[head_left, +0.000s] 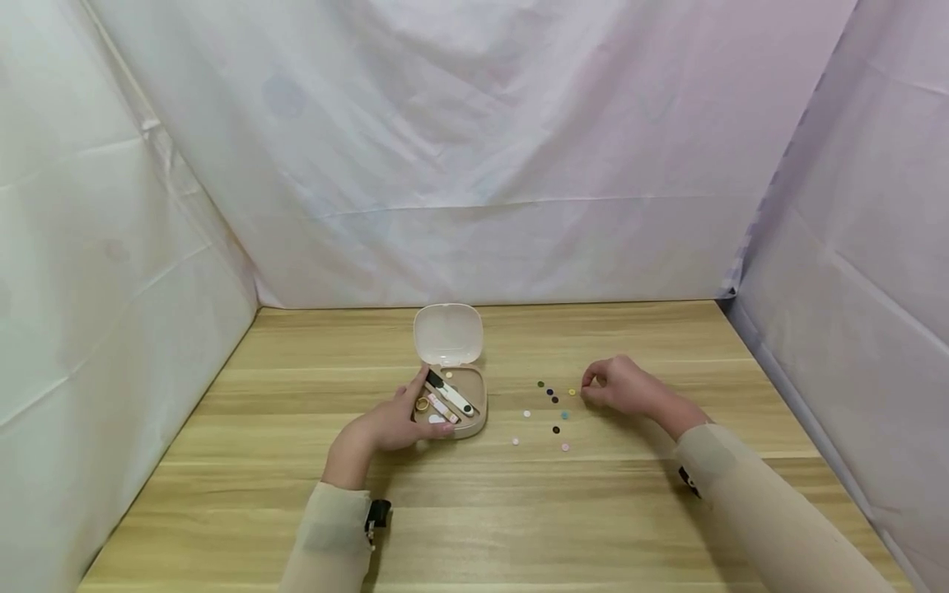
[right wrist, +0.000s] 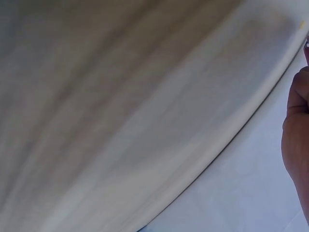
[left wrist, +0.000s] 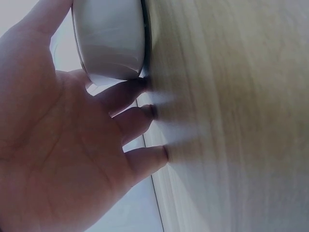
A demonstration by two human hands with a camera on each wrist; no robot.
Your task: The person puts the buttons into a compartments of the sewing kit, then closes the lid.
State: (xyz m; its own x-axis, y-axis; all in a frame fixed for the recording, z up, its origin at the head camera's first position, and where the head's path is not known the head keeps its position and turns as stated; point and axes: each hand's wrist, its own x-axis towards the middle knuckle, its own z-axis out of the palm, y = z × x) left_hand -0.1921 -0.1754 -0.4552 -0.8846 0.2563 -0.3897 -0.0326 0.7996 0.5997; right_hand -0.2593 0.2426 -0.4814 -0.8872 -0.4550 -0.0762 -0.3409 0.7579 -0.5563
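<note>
Walls: three cloth sheets (head_left: pixel 474 148) surrounded one wooden tabletop (head_left: pixel 460 527).
Left hand (head_left: pixel 389 424): spread, it touched one open case (head_left: pixel 474 429); some fingers were hidden.
Inside: one small button (head_left: pixel 448 375) showed.
Loose buttons (head_left: pixel 564 415): nine lay right of the case.
Right hand (head_left: pixel 623 387): thumb and forefinger nearly met beside one yellow button (head_left: pixel 572 392); whether they held anything was unclear.

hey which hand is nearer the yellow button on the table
Right. Your right hand is just right of the yellow button; your left hand is farther off, touching the case.
</note>
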